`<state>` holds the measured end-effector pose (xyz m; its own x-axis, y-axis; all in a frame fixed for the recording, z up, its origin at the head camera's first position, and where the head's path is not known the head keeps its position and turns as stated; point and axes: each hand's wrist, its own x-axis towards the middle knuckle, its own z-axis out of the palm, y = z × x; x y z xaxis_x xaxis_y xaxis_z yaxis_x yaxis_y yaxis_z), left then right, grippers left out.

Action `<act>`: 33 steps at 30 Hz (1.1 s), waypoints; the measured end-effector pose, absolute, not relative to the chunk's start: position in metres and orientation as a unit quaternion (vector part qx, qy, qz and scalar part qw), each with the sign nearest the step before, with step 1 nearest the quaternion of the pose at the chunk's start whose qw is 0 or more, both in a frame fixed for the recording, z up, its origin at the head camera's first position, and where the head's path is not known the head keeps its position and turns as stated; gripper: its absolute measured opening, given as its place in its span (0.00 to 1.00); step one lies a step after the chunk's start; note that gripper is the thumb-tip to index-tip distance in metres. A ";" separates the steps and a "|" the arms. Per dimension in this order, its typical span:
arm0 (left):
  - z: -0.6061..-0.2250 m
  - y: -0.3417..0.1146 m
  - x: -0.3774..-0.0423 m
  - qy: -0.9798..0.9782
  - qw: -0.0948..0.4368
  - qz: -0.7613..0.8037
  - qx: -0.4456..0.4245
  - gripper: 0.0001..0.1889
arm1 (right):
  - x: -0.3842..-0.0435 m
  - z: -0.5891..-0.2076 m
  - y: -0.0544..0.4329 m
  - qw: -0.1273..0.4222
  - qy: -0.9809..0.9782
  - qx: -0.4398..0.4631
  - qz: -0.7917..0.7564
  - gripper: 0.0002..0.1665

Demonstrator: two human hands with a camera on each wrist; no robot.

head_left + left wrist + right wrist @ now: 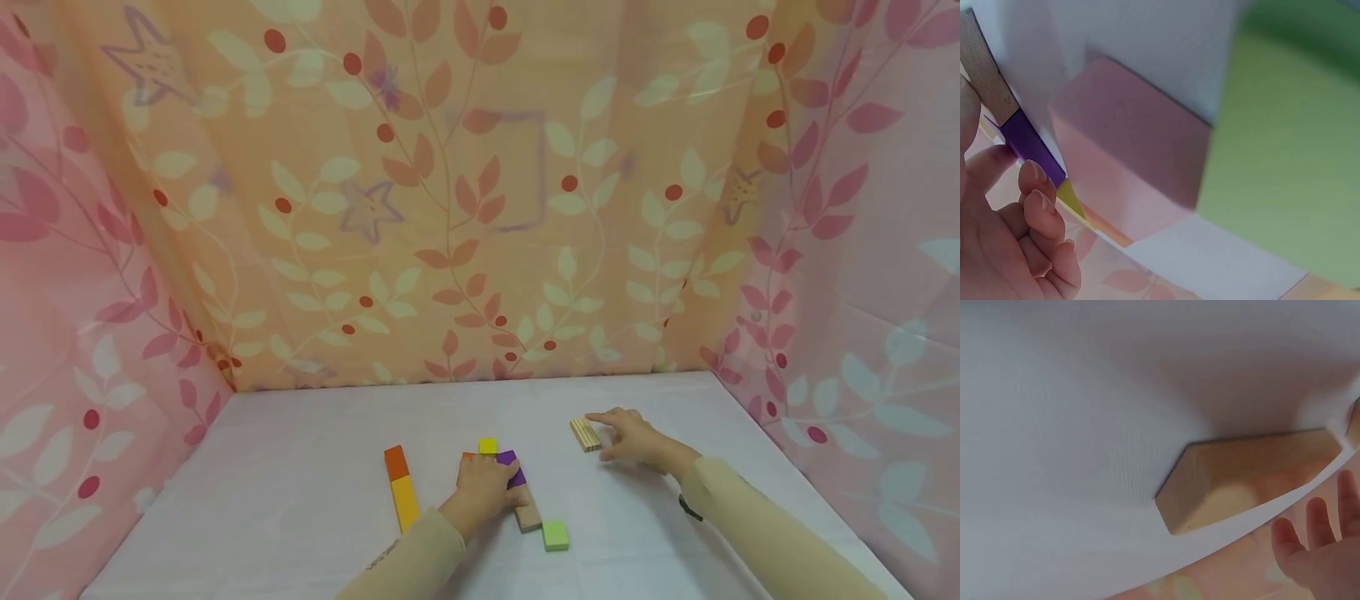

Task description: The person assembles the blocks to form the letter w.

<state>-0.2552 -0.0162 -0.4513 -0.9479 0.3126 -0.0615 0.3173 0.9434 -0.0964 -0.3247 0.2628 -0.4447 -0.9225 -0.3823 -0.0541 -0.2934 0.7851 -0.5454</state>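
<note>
In the head view my left hand [486, 492] rests over a group of blocks. Its index finger touches a purple block [511, 468], and the thumb lies by a plain wooden block [528, 513] joined end to end with it. The left wrist view shows the other fingers loosely bent, with a pink block [1129, 144] and a large green block [1291, 144] beyond. My right hand [637, 442] spreads its index finger and thumb beside a striped wooden block [584, 434]; contact is unclear. In the right wrist view its fingers are apart from a wooden block [1247, 478].
A yellow block [487, 446] sits beyond the left hand, with an orange block [467, 456] partly hidden by it. Left of them lie a red-orange block [396, 462] and a yellow-orange block [406, 503] in line. A light green block [555, 535] is nearest. Patterned curtains [465, 250] enclose the white table [300, 467].
</note>
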 end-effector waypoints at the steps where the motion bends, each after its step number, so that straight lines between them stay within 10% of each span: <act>1: -0.451 -0.016 -0.255 0.985 0.022 -0.052 0.160 0.33 | -0.328 -0.445 0.263 0.089 0.943 -0.177 -0.269 0.45; 10: -0.454 -0.017 -0.253 0.985 0.018 -0.056 0.164 0.32 | -0.343 -0.447 0.258 0.190 0.907 -0.057 -0.371 0.52; 33: -0.452 -0.015 -0.254 0.986 0.017 -0.068 0.150 0.32 | -0.361 -0.455 0.256 0.147 0.947 -0.070 -0.276 0.41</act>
<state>-0.2538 -0.0151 -0.4521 -0.9544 0.2933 -0.0548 0.2981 0.9457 -0.1295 -0.3610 0.2561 -0.4554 -0.9467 -0.2146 -0.2401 -0.0518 0.8373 -0.5442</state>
